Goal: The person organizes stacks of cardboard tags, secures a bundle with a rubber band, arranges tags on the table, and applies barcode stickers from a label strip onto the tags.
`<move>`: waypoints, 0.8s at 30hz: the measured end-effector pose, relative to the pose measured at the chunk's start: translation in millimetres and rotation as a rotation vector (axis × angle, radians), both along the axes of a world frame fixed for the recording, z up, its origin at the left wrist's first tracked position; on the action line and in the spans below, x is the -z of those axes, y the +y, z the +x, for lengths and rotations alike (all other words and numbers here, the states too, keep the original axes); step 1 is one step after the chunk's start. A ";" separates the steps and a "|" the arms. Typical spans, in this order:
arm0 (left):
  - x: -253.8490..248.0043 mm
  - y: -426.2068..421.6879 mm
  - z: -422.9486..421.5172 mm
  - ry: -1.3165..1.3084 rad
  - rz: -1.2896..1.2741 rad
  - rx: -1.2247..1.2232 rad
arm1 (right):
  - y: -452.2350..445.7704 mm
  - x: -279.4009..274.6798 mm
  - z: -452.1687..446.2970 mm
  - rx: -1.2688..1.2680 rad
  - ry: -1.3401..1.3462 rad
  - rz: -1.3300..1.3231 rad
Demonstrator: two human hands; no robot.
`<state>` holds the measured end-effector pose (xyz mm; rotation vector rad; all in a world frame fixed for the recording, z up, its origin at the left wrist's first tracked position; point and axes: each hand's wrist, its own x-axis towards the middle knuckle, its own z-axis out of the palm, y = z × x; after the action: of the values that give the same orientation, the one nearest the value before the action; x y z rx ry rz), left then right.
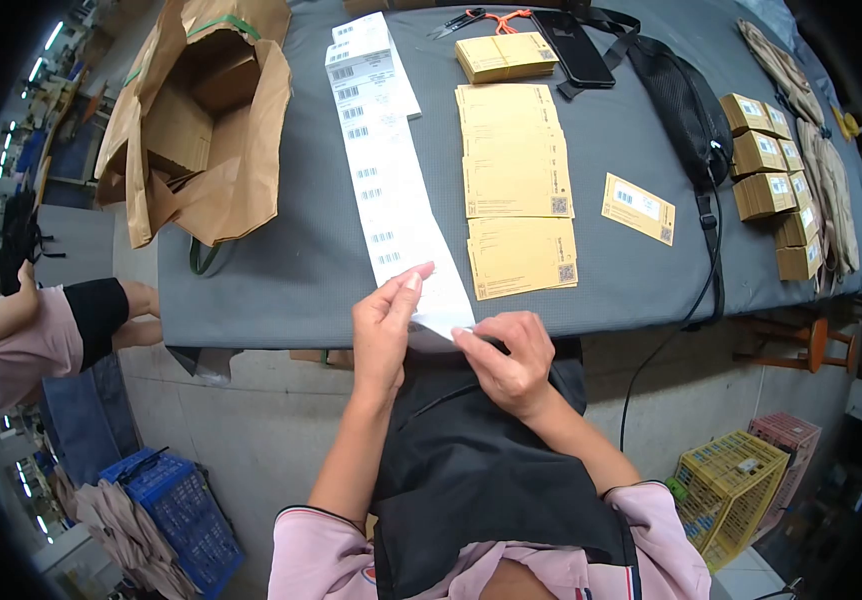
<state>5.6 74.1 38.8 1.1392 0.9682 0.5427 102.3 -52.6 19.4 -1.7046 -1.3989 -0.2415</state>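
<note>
A long white strip of barcode labels (379, 190) runs down the grey-covered table to its near edge, folded over at the far end. My left hand (384, 325) pinches the strip's near end between thumb and fingers. At the strip's bottom corner, my right hand (511, 360) grips the edge with thumb and forefinger. Overlapping yellow-brown printed cards (516, 185) lie in a column just right of the strip. Further right, a single card (639, 209) bears a white barcode label. A banded stack of cards (506, 56) sits behind the column.
An open brown paper bag (251, 150) stands at the left. Small scissors (459, 22), a phone (573, 48) and a black bag (681, 110) lie at the back. Labelled card bundles (759, 155) are piled at right. Blue (176, 520) and yellow crates (731, 490) are on the floor. Another person (41, 330) is at left.
</note>
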 end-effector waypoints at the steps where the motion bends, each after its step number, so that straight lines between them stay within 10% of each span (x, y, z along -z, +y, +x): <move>1: -1.2 3.3 -2.3 -0.016 -0.037 0.048 | -3.1 0.4 -3.5 -0.017 0.078 0.031; 7: 19.9 -0.4 -7.5 0.222 0.328 0.124 | -21.3 -12.0 11.4 0.023 0.567 0.017; 14: 13.7 -16.7 12.8 0.679 1.391 0.184 | -9.7 -16.9 86.9 0.139 1.145 -0.151; 17: 38.6 -18.1 15.7 0.314 1.182 0.348 | -1.1 -10.6 98.2 0.135 1.142 -0.227; 24: 36.8 -25.3 21.4 0.375 1.259 0.345 | -11.3 2.5 88.1 0.165 1.107 -0.312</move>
<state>27.0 48.7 2.0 2.5492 0.6562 0.6732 190.3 -63.9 16.9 -1.7352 -0.4714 0.7703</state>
